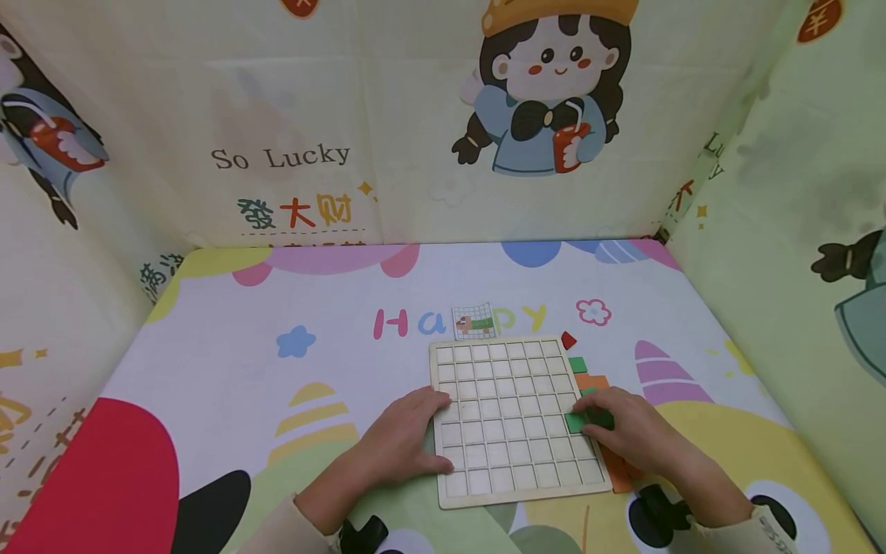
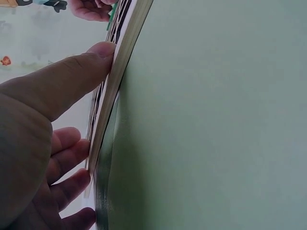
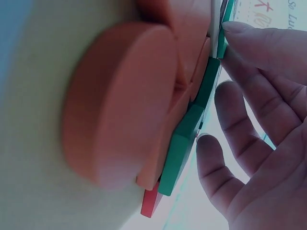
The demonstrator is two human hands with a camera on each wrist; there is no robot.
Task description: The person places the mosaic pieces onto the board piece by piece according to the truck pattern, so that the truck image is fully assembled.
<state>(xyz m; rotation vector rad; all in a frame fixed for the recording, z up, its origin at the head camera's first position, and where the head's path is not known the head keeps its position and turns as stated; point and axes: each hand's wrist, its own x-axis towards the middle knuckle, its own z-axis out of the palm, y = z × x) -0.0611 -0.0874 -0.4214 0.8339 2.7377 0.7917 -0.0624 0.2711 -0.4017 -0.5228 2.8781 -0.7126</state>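
A pale wooden grid board lies flat on the table with its square cells in view. Along its left edge my left hand rests, thumb and fingertips spread on the rim; the left wrist view has the thumb touching that edge. My right hand is over the board's right side and pinches a green square tile between thumb and finger. This green tile also shows in the right wrist view. Beside the board's right edge lie orange pieces and another green tile.
Touching the board's far edge is a small picture card showing a coloured pattern on a grid. A red piece lies at the board's far right corner. A round-edged orange piece stands out in the right wrist view. Cloth walls surround the printed table.
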